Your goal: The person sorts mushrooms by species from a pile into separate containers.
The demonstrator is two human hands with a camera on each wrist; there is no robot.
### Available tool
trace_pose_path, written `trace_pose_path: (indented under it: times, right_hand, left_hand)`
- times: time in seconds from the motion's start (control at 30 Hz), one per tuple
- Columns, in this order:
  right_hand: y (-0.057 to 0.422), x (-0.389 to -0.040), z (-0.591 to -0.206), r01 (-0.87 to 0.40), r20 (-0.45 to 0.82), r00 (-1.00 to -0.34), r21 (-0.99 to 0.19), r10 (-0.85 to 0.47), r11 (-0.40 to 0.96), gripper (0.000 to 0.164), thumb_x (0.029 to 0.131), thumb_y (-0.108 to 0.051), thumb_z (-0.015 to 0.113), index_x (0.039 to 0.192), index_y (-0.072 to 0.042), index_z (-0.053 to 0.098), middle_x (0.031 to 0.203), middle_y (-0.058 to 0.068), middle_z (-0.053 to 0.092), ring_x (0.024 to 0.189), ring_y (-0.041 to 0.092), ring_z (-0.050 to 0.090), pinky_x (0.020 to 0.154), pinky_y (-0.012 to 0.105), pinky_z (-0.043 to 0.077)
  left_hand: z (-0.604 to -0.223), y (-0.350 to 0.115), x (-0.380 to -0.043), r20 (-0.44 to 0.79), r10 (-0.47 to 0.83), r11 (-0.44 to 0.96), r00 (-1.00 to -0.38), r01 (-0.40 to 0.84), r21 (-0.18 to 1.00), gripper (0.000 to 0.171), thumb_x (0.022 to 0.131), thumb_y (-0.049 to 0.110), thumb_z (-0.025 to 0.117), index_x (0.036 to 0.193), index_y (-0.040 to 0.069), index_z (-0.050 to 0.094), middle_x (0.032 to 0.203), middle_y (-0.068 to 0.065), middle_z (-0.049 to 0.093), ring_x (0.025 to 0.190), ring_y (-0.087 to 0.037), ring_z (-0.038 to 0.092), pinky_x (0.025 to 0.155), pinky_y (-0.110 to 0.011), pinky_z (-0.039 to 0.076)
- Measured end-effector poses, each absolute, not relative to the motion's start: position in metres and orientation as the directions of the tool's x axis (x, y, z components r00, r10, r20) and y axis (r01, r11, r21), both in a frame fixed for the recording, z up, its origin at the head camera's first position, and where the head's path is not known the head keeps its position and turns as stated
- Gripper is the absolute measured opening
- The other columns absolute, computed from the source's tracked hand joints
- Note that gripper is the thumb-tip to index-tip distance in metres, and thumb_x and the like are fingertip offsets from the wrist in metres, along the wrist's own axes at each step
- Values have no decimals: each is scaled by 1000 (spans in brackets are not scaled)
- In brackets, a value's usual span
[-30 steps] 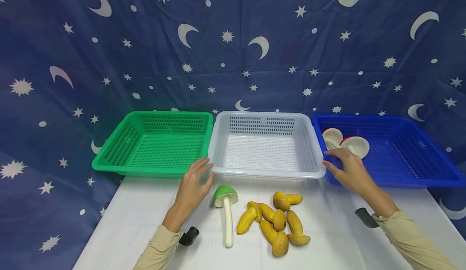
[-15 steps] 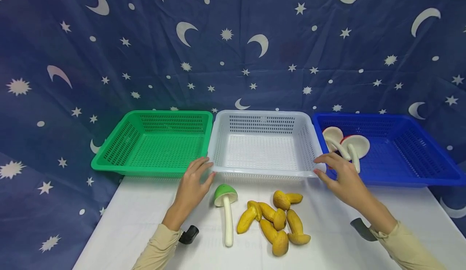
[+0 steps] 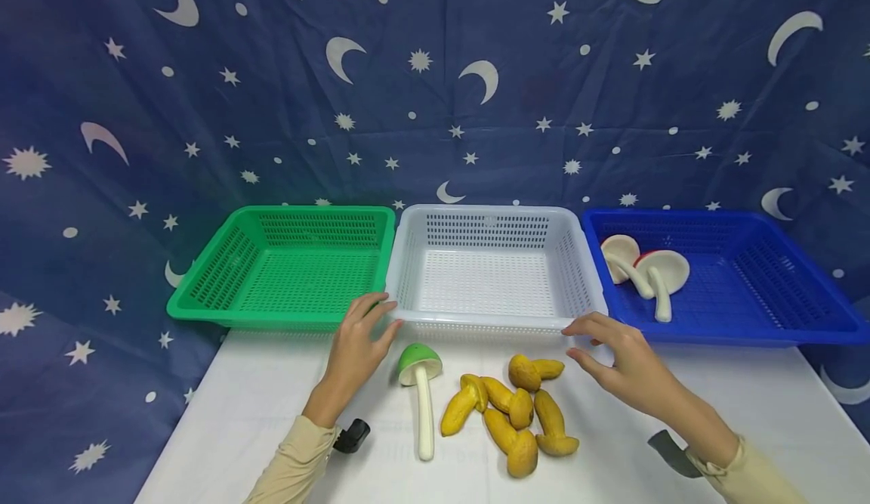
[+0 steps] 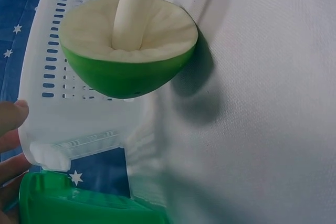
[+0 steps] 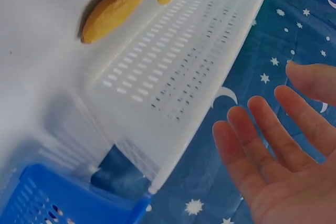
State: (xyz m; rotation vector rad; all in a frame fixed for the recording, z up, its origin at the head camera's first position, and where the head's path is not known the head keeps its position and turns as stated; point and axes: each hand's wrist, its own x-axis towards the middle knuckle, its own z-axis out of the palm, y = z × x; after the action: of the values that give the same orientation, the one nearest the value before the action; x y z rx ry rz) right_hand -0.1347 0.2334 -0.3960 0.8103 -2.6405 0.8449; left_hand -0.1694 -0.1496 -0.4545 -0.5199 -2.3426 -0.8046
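Three baskets [image 3: 476, 318], one green mushroom [image 3: 423, 391], five yellow mushrooms [image 3: 521, 409], seemingly two red-edged mushrooms [image 3: 669, 268]

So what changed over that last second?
The right hand moved left, from the blue basket's front left corner to the white basket's front right corner, uncovering the stems of the red-rimmed mushrooms. No visible pick-up or release. Left hand, yellow mushrooms and green-capped mushroom stayed put.

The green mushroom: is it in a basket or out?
Out: the green mushroom lies on the white table, in front of the white basket.
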Motion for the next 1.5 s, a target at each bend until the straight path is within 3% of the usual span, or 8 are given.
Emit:
trace_pose_path:
  times: [0.33,0.57,0.87,1.23,1.5]
  right_hand:
    - [225,-129,-411,-521,258,-851,-522,-458,675,29,79,-6,75,105,-15,66,105,-4,65,93,15,61,76,37,56]
    - [222,-129,-432,-527,217,-840,-548,-497,650,35,79,-6,75,111,-12,64,109,-2,64,100,19,61,82,42,54]
    - [221,-140,-458,-516,206,-840,-589,-502,622,40,75,6,75,111,-8,64,108,4,64,96,26,62,77,45,54]
    - [217,-151,-482,-495,177,-850,-589,-496,639,35,73,9,72,105,-3,66,102,5,65,87,19,59,72,33,55]
    - [215,-155,-485,-491,166,-857,-551,-488,675,35,70,11,73,101,-5,68,96,1,65,86,14,58,75,34,54]
  left_hand:
    - [-458,-152,-170,680,163,733,-715,549,401,30,77,13,80,103,3,71,115,-14,62,114,-29,53,90,-44,50]
    - [-458,-151,-171,689,165,722,-706,562,404,28,77,11,79,102,2,71,114,-15,63,113,-30,54,90,-44,50]
    - [-460,-151,-172,696,159,721,-700,564,403,29,76,11,80,102,1,71,114,-15,63,113,-30,54,89,-44,51]
    - [-463,-151,-173,722,160,719,-673,581,382,29,76,10,80,102,1,71,113,-15,63,112,-30,54,88,-44,51]
    - [-462,-150,-173,719,156,722,-677,575,384,29,76,10,80,102,1,71,113,-16,63,112,-31,54,89,-44,51]
